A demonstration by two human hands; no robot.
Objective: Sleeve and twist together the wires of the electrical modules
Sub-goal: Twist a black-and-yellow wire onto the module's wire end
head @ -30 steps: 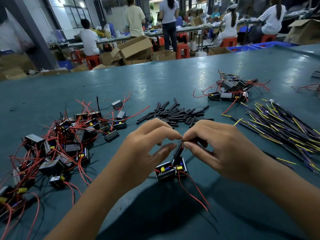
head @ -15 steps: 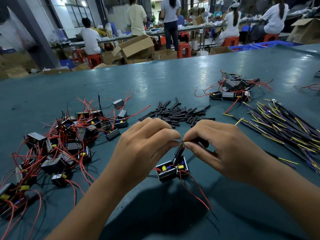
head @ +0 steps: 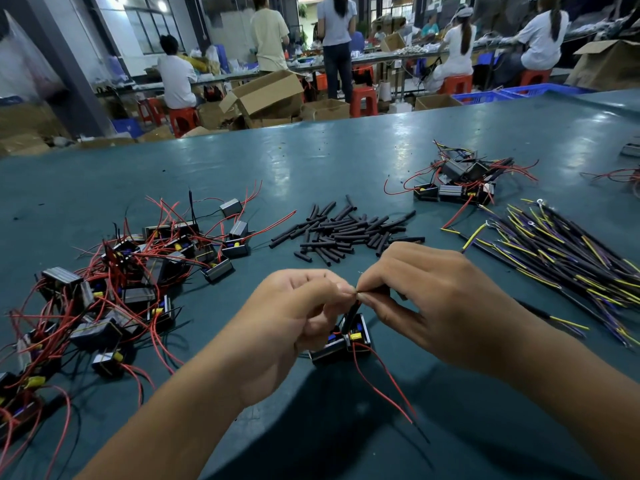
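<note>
**Pinching the wire ends above two modules**

Reading any brand or label is not possible: no writing on the parts can be made out.

On the teal table (head: 346,161) a heap of black sleeve pieces (head: 346,230) lies just behind the hands. To the left is a tangle of modules with red wires (head: 114,289), to the far right a bundle of yellow and purple wires (head: 561,258), and behind it a smaller pile of modules (head: 460,181).

The left hand (head: 287,327) and the right hand (head: 426,299) meet fingertip to fingertip, both with curled fingers pinching the wire ends. A black sleeve (head: 352,311) runs down from the pinch to the two modules (head: 343,341) standing on the table directly under the hands. Two red wires (head: 381,386) trail from them toward the viewer.
</note>
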